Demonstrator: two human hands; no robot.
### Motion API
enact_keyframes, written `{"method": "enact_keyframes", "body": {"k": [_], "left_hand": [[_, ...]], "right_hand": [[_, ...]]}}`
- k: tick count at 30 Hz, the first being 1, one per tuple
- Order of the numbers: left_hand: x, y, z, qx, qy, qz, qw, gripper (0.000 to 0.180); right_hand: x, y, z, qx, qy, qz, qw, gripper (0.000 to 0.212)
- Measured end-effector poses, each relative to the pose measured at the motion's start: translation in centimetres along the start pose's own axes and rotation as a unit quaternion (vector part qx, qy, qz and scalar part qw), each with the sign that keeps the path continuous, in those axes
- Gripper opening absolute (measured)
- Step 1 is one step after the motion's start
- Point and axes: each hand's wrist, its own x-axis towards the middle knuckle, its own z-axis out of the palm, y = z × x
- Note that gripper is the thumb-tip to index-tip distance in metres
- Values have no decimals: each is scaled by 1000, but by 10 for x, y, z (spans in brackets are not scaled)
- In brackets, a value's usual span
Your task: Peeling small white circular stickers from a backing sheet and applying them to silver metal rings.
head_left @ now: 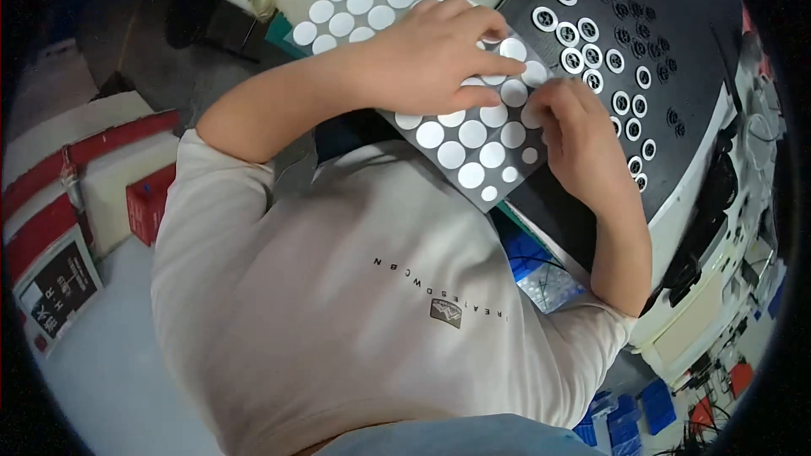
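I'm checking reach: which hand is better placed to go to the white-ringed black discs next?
Probably the right hand: it is beside the white-ringed black discs, while the left hand is over the sticker sheet, farther away.

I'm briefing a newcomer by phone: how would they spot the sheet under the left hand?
Find the black surface scattered with white-rimmed round parts. Along its left side lies a grey sheet, with the left hand over it and the right hand at its edge. Unlike those dark-centred parts, it carries rows of plain white discs.
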Motion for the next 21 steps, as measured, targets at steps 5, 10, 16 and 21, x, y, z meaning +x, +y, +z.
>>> {"method": "enact_keyframes", "body": {"k": [5, 10, 16, 21], "left_hand": [[8, -9, -5, -38, -21, -5, 999, 42], [6, 2, -19, 20, -56, 7, 998, 42], [7, 17, -27, 80, -104, 8, 991, 43], [73, 13, -28, 64, -68, 94, 991, 29]], "right_hand": [[2, -1, -11, -38, -7, -11, 999, 18], [1, -4, -6, -45, -15, -56, 997, 19], [-41, -29, -91, 198, 92, -23, 976, 18], [-4, 62, -125, 210, 234, 264, 912, 14]]}}
